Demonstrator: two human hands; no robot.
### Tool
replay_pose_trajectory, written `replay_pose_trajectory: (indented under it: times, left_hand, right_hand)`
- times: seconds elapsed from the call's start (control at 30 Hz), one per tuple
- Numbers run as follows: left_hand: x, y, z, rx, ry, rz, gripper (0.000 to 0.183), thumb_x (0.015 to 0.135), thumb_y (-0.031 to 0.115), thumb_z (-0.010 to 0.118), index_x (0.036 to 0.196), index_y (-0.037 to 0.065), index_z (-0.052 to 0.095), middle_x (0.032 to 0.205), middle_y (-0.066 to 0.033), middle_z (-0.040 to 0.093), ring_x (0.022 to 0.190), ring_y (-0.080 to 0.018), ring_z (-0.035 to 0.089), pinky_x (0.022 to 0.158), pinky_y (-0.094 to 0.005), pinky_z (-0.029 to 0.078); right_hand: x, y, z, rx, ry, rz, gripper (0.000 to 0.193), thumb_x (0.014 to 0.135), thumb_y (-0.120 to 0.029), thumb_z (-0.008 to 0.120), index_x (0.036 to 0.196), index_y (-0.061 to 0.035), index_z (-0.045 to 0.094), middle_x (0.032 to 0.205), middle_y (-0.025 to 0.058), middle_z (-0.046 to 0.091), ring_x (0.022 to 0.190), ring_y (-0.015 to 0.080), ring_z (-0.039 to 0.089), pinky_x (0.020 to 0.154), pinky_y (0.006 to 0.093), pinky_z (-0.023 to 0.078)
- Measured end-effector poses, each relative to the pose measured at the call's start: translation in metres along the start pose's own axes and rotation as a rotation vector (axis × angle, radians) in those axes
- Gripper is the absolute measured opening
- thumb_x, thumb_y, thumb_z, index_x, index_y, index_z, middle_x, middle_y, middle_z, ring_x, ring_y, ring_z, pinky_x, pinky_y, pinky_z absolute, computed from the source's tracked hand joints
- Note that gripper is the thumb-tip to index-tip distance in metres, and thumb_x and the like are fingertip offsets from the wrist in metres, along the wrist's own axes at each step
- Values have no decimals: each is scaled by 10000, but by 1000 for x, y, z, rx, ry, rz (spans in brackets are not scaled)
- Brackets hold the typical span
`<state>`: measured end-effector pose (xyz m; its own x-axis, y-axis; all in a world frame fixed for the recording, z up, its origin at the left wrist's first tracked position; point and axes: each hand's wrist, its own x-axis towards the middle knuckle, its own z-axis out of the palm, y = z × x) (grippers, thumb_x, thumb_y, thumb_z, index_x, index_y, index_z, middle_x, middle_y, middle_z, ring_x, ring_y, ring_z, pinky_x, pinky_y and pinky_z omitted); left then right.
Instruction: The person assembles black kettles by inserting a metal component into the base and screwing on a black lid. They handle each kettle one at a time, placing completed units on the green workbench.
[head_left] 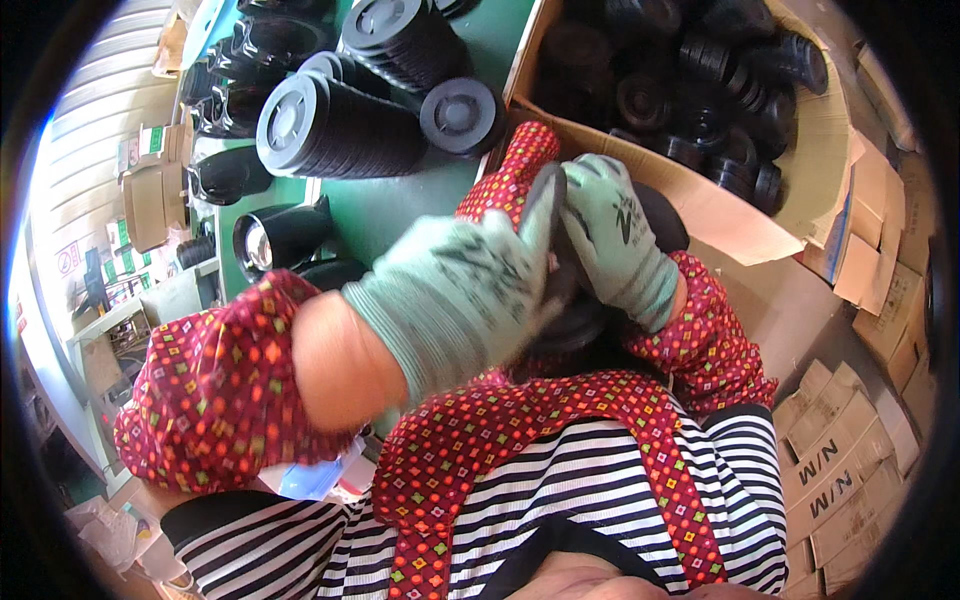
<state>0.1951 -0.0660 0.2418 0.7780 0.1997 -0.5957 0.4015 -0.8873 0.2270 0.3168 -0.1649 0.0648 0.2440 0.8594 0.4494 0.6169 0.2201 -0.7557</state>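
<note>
My left hand (460, 290) and my right hand (620, 240), both in pale green knit gloves, close together around a black round plastic part (570, 315) held in front of my chest. Most of that part is hidden between the gloves. Red patterned sleeve covers run up both forearms. Just beyond my hands is the near flap of an open cardboard box (720, 215) filled with several black round parts (700, 90).
On the green table (390, 205), stacks of black ribbed lids (340, 125) lie on their sides at the upper left, beside several black funnel-shaped housings (275, 235). Flattened cardboard cartons (840, 470) pile up at the right. Shelving with small boxes (140, 200) stands at the far left.
</note>
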Motion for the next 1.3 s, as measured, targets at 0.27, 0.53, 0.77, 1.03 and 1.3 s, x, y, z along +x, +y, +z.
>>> replay_pose_trajectory:
  times: [0.27, 0.53, 0.77, 1.03, 1.3]
  left_hand:
    - [33, 2, 11, -223, 27, 80, 825, 1019, 344, 711, 1558, -144, 321, 1021, -230, 714, 803, -372, 740, 694, -421, 599]
    - [71, -74, 27, -237, 30, 406, 742, 979, 198, 744, 1608, 17, 394, 984, -177, 746, 797, -358, 751, 710, -430, 601]
    - [119, -98, 52, -169, 152, 648, 568, 962, 368, 750, 1414, 61, 594, 1042, -169, 765, 895, -358, 767, 777, -413, 625]
    - [109, -92, 57, -82, 346, 557, 452, 896, 243, 804, 1304, 79, 700, 952, -147, 759, 849, -353, 749, 762, -418, 604]
    - [35, -130, 94, -179, 784, -54, 395, 885, 200, 817, 1252, 98, 715, 1051, -159, 755, 947, -368, 748, 830, -415, 598]
  right_hand:
    - [-7, 7, -18, 1, -76, 159, 250, 914, -283, 645, 1037, -68, 682, 1016, 134, 636, 1020, 369, 580, 951, 540, 419]
    - [-9, -27, -55, -332, -204, 311, 335, 897, -375, 732, 1056, -85, 676, 921, 108, 631, 856, 322, 624, 800, 471, 464]
    - [-6, -57, -75, -510, -420, 475, 551, 912, -411, 772, 1329, -65, 677, 1005, 154, 696, 870, 325, 704, 775, 448, 550]
    - [-11, -58, -71, -567, -247, 355, 584, 900, -417, 792, 1360, -73, 685, 1036, 115, 718, 894, 302, 723, 786, 430, 554]
    - [-49, -67, -56, -149, -143, 144, 816, 820, -470, 876, 1486, -81, 609, 1501, 215, 553, 1400, 441, 504, 1202, 561, 382]
